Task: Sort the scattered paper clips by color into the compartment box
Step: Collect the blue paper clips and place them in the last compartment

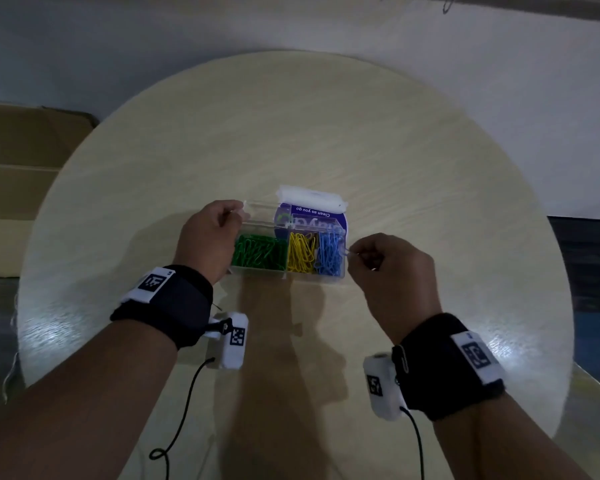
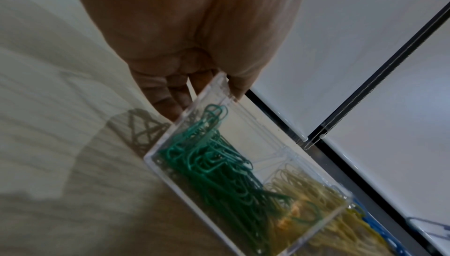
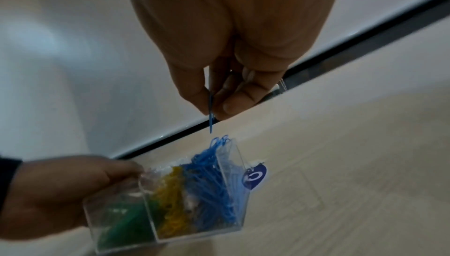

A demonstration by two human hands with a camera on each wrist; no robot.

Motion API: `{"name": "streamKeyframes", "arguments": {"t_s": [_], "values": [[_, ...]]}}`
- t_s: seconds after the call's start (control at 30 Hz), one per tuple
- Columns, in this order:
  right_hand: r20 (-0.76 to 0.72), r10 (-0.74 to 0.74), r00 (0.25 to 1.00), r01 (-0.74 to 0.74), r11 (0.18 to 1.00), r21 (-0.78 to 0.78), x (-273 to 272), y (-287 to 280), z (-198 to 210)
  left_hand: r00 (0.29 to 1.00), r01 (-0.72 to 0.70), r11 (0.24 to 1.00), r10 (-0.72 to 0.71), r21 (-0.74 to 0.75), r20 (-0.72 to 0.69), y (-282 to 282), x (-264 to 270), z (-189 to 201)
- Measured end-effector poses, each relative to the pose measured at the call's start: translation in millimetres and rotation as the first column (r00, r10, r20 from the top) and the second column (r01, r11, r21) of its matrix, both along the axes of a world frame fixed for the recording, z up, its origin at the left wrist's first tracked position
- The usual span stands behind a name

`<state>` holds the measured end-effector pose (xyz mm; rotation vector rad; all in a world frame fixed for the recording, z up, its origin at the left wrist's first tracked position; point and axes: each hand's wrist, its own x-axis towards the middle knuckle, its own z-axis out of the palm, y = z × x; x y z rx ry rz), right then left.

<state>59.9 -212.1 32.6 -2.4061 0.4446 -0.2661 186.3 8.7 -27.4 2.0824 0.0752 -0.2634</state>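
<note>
- Right hand (image 3: 228,90) pinches a blue paper clip (image 3: 211,114) in a tight grip, its long axis pointing down toward the box's blue section (image 3: 214,181).
- That section lies just below and left of the clip.
- Left hand (image 1: 210,237) grips the compartment box (image 1: 288,275) on the counter (image 1: 326,133), tilting it.

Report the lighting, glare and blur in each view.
Head view: dim with dark corners, glare patches on the round table near both wrists. Left wrist view: green paper clips fairly sharp, table streaked with blur. Right wrist view: soft throughout, compartment box smeared, blue paper clip in the right hand clearer.
</note>
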Motion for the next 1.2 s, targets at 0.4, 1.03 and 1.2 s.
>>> {"name": "streamKeyframes", "arguments": {"t_s": [0.4, 1.03, 1.2], "values": [[0.042, 0.021, 0.999, -0.02, 0.999, -0.046, 18, 7, -23, 1.0, -0.002, 1.0, 0.002, -0.01, -0.004, 2, 3, 9], [-0.217, -0.138, 0.966, 0.249, 0.297, 0.922, 65, -5, -27, 0.994, -0.022, 0.929, -0.019, -0.369, -0.107, 10, -4, 26], [-0.083, -0.199, 0.977, 0.164, 0.437, 0.884, 42, 4, -27, 0.996, -0.07, 0.902, 0.038, -0.426, -0.082, 11, -11, 30]]}}
